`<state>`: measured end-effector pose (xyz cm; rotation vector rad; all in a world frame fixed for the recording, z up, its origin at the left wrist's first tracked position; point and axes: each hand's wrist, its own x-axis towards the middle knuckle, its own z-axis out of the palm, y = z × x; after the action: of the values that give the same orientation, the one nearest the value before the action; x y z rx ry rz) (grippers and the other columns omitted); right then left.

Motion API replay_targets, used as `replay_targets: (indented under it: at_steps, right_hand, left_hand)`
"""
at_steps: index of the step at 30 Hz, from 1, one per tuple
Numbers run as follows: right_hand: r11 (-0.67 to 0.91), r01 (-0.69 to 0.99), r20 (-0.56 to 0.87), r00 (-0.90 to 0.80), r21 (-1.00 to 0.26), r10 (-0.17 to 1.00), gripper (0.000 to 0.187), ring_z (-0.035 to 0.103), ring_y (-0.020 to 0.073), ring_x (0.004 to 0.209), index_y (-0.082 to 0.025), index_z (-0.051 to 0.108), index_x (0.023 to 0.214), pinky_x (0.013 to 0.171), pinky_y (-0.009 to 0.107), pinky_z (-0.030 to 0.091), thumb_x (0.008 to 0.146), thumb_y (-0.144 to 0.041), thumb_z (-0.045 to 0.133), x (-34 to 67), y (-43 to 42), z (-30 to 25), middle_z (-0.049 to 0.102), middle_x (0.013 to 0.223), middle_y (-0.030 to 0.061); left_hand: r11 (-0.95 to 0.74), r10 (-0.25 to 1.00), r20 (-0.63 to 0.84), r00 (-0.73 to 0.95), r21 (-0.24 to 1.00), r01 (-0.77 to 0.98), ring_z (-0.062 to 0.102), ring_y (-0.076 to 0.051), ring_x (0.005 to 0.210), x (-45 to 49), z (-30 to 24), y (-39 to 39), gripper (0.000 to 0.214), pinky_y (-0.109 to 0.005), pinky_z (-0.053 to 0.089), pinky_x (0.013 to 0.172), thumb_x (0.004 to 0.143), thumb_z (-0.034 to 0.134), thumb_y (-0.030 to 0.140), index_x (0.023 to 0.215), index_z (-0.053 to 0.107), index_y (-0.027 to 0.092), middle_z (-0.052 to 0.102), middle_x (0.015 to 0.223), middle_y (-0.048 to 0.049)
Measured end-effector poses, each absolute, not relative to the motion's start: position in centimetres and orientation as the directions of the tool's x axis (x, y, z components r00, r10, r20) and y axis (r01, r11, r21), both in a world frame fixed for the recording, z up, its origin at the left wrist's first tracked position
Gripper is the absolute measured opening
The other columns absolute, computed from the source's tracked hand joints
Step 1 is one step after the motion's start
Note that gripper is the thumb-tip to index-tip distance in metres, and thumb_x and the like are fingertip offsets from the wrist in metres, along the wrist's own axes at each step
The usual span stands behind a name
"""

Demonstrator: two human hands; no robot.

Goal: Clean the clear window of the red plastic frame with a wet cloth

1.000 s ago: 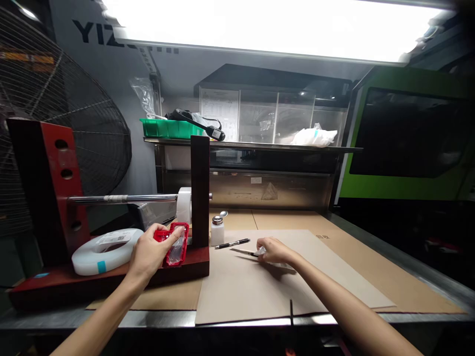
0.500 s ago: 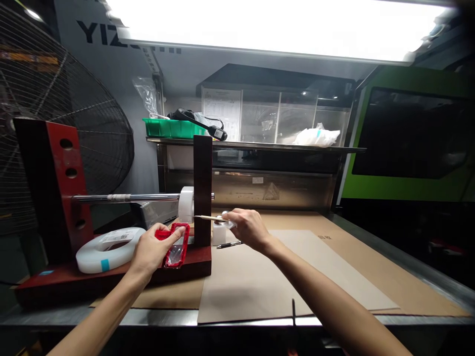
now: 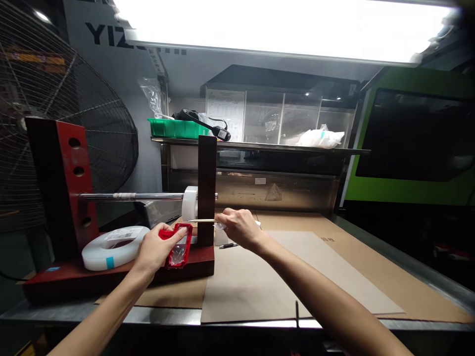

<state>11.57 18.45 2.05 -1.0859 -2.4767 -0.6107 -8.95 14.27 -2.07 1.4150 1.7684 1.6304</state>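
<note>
My left hand [image 3: 156, 248] is closed on a red phone-case-like frame [image 3: 189, 242] with a clear panel, the thumb pressed on its upper part. My right hand [image 3: 239, 228] pinches a thin pale stick [image 3: 206, 220] with a slim tip, pointing left above the top of the frame. Some white tissue-like material [image 3: 219, 226] shows at the same hand. Just behind the stick's tip, a white roll [image 3: 190, 203] hangs on a metal rod [image 3: 156, 197] of a dark red stand [image 3: 207, 173]. Below my right hand lies a black pen [image 3: 227, 245], beside a partly hidden white container [image 3: 221, 238].
A large translucent roll [image 3: 92, 256] lies on the stand's base. Grey board [image 3: 260, 287] and brown cardboard [image 3: 356, 267] cover the bench. A shelf [image 3: 267, 147] behind carries a green bin [image 3: 172, 128] and a white bag [image 3: 322, 138]. A big fan [image 3: 107, 113] stands at left.
The stick has come level, and its tip has moved slightly left and down toward the red frame. My right hand has shifted a little left. The view has shifted slightly.
</note>
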Motion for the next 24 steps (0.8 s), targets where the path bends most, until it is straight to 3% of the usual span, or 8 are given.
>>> replay_targets:
  at_steps: [16,20,24]
  right_hand:
    - [0.635,0.712,0.421,-0.695,0.299,0.582,0.027,0.065,0.0211,0.076,-0.015,0.062,0.099,0.058,0.027,0.042,0.087,-0.007,0.040,10.1,17.7,2.8,0.065,0.094,0.0104]
    - [0.632,0.734,0.403,-0.672,0.250,0.621,0.030,0.065,0.0228,0.080,-0.013,0.062,0.101,0.060,0.028,0.042,0.085,-0.003,0.038,11.3,17.7,1.9,0.065,0.098,0.0135]
    - [0.585,0.801,0.372,-0.584,0.124,0.721,0.032,0.064,0.0215,0.076,-0.012,0.066,0.097,0.060,0.028,0.041,0.084,-0.002,0.039,15.3,18.7,-1.1,0.067,0.091,0.0136]
  left_hand:
    - [-0.153,0.811,0.358,-0.462,0.893,0.424,0.046,-0.012,0.046,-8.9,-2.1,14.4,0.042,-0.023,0.035,0.044,0.053,0.071,0.055,0.059,0.048,0.021,0.052,0.049,0.0048]
    - [-0.113,0.832,0.294,-0.470,0.921,0.374,0.044,-0.012,0.041,-9.2,-2.2,14.0,0.042,-0.023,0.032,0.038,0.053,0.072,0.055,0.059,0.047,0.022,0.051,0.046,0.0055]
    - [-0.088,0.839,0.246,-0.486,0.942,0.324,0.042,-0.011,0.040,-9.9,-2.6,13.1,0.042,-0.022,0.034,0.040,0.053,0.074,0.051,0.059,0.044,0.022,0.048,0.043,0.0076]
